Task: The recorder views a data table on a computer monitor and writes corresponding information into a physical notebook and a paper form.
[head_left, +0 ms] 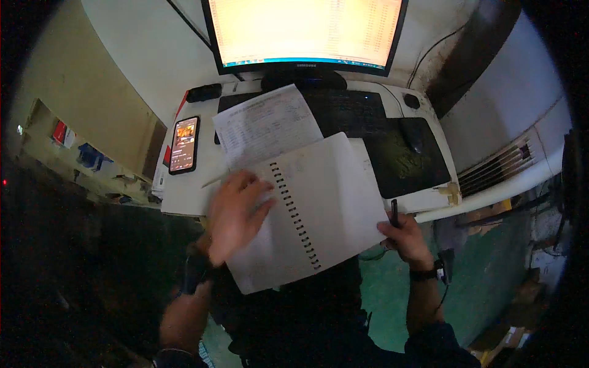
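Note:
A spiral-bound notebook (340,190) lies open and slanted, with its lower part reaching past the desk's front edge toward me. Its right page looks blank. My left hand (236,211) is over the left page near the binding, slightly blurred, fingers bent and apart with nothing seen in them. At the notebook's lower right corner, my right hand (406,238) pinches the page edge between thumb and fingers. A dark pen (394,212) sticks up from that same hand. Beyond the notebook, a sheet of paper with a table on it (267,126) partly covers the keyboard.
A lit monitor (307,34) stands at the back of the white desk (190,190). In front of it is a black keyboard (350,110). A mouse (411,135) rests on a dark mouse pad (402,168) at right. A lit phone (184,145) lies at left.

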The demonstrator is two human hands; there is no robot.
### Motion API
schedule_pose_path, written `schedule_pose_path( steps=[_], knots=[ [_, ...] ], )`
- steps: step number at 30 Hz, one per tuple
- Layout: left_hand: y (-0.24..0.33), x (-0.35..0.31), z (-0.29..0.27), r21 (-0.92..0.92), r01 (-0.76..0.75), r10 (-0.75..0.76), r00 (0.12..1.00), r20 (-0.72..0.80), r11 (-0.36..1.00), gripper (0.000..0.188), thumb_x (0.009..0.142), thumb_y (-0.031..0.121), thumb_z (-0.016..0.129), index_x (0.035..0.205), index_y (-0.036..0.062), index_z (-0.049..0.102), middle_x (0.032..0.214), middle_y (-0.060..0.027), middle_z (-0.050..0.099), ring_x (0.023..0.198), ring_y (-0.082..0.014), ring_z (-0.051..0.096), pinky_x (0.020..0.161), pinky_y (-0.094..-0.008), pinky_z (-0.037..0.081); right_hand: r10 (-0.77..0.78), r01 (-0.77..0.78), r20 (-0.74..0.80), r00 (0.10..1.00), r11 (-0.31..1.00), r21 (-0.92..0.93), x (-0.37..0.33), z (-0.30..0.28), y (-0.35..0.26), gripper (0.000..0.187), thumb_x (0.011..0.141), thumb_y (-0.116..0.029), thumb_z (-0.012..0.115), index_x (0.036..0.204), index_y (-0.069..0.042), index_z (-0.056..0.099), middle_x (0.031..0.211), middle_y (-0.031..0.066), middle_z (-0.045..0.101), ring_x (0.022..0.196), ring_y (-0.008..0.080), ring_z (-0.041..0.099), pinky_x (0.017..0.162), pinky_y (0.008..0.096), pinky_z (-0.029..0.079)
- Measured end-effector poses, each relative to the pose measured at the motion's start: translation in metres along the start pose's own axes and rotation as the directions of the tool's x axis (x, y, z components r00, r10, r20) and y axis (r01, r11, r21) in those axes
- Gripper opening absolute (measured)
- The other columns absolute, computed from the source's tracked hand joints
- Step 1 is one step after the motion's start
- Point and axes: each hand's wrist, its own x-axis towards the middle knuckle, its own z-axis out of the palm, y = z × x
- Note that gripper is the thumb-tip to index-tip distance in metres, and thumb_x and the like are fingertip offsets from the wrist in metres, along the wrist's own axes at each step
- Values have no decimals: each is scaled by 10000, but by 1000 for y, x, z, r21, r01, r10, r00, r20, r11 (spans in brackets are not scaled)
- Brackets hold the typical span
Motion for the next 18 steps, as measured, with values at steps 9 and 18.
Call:
schedule_pose_path(
  steps=[9,18],
  knots=[
    [-37,15,21,19,46,-48,987,154,999,345,859,190,784,1200,179,729,1156,-132,604,983,-326,637,814,-431,550,-399,383,-20,917,892,-240,-10,14,-81,356,1098,-299,573,966,11,688,925,76,711,787,146,644,683,290,491],
    [-47,15,28,-8,-73,74,989,125,997,351,858,160,752,1204,211,769,1303,-138,619,1229,-355,561,1074,-484,432,-354,407,375,857,910,-72,90,133,-112,75,1004,-26,652,1050,-14,594,885,61,647,794,149,655,709,315,532]
  ],
)
